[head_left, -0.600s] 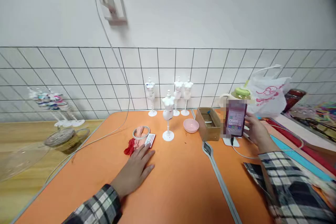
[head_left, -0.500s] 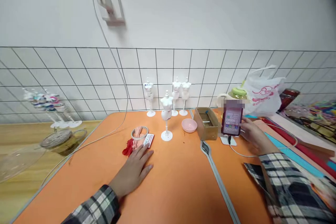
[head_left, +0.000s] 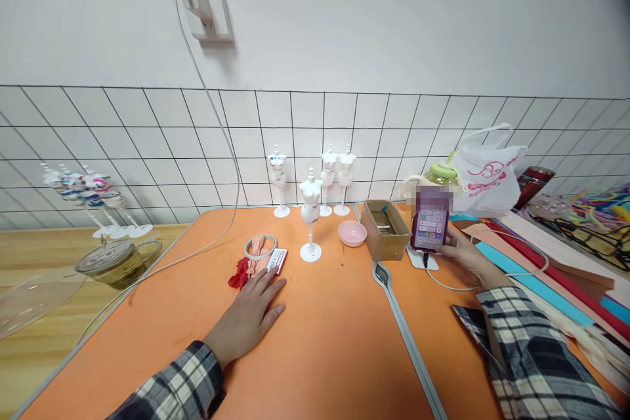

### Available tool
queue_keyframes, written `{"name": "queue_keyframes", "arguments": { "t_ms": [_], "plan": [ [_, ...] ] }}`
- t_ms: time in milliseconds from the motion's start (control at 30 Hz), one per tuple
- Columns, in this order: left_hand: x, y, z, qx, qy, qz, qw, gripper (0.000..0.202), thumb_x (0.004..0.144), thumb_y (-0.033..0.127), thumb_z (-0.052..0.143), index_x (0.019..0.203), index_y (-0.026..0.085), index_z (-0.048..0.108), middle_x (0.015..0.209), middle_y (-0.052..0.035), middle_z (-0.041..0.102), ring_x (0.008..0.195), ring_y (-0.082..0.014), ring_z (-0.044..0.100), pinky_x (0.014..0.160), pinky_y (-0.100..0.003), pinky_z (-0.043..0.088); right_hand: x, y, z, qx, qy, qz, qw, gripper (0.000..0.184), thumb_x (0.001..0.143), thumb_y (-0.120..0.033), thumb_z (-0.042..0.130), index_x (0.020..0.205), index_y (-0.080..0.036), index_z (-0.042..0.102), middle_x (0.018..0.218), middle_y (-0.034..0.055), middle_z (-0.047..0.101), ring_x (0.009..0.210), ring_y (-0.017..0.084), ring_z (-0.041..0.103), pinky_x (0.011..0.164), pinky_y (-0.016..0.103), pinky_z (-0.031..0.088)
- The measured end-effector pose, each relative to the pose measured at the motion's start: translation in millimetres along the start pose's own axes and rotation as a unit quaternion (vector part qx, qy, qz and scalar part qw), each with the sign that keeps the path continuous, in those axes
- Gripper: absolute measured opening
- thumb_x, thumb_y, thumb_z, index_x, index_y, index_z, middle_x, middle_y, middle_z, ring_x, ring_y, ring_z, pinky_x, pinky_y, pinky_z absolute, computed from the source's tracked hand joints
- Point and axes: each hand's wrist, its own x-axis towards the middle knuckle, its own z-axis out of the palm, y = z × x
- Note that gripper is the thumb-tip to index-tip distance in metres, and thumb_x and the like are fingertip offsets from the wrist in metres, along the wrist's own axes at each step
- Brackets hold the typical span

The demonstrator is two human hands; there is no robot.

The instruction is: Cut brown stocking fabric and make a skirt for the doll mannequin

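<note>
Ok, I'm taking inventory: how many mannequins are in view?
7 mannequins: three clustered far left on the wooden surface; four on the orange mat, one in front, one behind left, two behind right. More may be hidden in the cluster.

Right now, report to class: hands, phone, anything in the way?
Left hand open, palm down on table. Right hand at edge of phone. Phone upright, cable plugged in. Brown box close on its left.

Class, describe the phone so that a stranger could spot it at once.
On the orange table, find the open cardboard box. Just right of it a phone is propped up, the right hand at its edge; unlike its neighbours, it has a lit screen.
</note>
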Motion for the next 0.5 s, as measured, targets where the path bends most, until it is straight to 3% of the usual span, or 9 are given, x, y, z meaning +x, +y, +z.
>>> {"name": "queue_keyframes", "arguments": {
  "t_ms": [167,333,433,500],
  "plan": [
    [0,-2,1.4,0.006,-0.005,0.003,1.000,0.051,0.095,0.051,0.041,0.140,0.027,0.048,0.153,-0.0092,0.038,0.140,-0.0334,0.035,0.109,-0.054,0.038,1,2,-1,-0.014,-0.005,-0.006,1.000,0.079,0.058,-0.032,0.080,0.129,-0.025,0.047,0.121,0.0121,0.065,0.105,0.029,0.066,0.088,0.044,0.054],
    [1,0,-0.4,0.004,-0.012,-0.001,1.000,0.052,0.095,0.051,0.040,0.140,0.026,0.048,0.153,-0.0102,0.039,0.139,-0.0339,0.035,0.109,-0.054,0.039,-6,-8,5,-0.005,0.034,-0.040,0.999,0.060,0.066,-0.031,0.062,0.125,-0.028,0.053,0.126,0.0090,0.063,0.107,0.026,0.065,0.085,0.038,0.054],
    [0,1,-1.7,0.001,-0.012,-0.001,1.000,0.052,0.096,0.051,0.040,0.140,0.026,0.049,0.153,-0.0102,0.039,0.139,-0.0337,0.035,0.109,-0.054,0.038,-4,-16,2,-0.026,0.145,-0.061,0.987,0.050,0.072,-0.033,0.056,0.122,-0.029,0.055,0.130,0.0093,0.059,0.110,0.024,0.063,0.083,0.037,0.053],
    [0,1,-1.6,0.001,-0.013,-0.001,1.000,0.051,0.096,0.051,0.040,0.140,0.026,0.049,0.152,-0.0103,0.039,0.139,-0.0333,0.035,0.109,-0.054,0.038,-2,-26,1,-0.048,0.277,-0.130,0.951,0.045,0.074,-0.030,0.054,0.118,-0.027,0.057,0.130,0.0113,0.058,0.112,0.024,0.060,0.088,0.037,0.050]
  ]
}}
